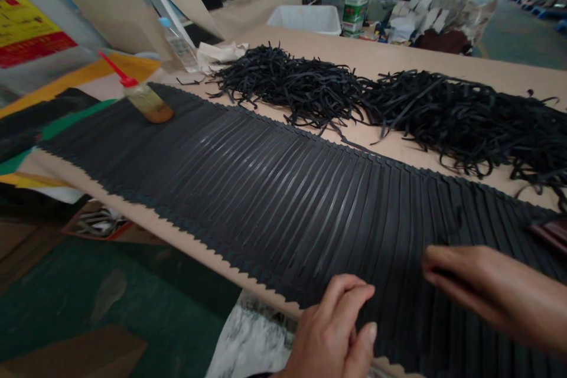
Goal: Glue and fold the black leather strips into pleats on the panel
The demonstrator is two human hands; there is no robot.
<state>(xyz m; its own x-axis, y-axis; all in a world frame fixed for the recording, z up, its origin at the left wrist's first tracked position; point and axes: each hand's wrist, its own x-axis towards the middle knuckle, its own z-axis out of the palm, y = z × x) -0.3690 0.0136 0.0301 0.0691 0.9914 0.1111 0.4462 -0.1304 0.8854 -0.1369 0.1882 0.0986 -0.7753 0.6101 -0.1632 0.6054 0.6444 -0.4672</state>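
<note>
Far left: a yellow-and-red sign (31, 26), with a black sheet (33, 121) and a green sheet (66, 124) lying below it. Next, one open box (110, 236) of scraps, sitting under the table (398, 50), whose pale tan top is spreading across the view. One bottle with a red nozzle (148, 101), amber liquid inside, is standing on the left part of a long row of black strips (266, 174); that row, its pieces overlapping and its edges toothed, is running along the near side of the table from left to right, passing beneath both hands. Behind it, one clear bottle with a blue cap (179, 47) is standing beside a crumpled pale sheet (218, 58). Two tangled heaps of loose black strips, a left heap (287, 82) and a right heap (460, 115), are meeting along the far side of the row. Beyond the table, a white bin (305, 19) and a green tin (355, 10) are showing. Left hand (334, 331): hanging over the row's near edge, fingers bent, thumb standing apart from the forefinger, nothing visible in its grasp; whether it is touching the strips I cannot tell. Right hand (473, 277): blurring, fingers folding closely inward over the row; whether it is gripping a strip I cannot tell. Right edge: a dark reddish-brown object (551, 237), partly showing, lying by the row.
</note>
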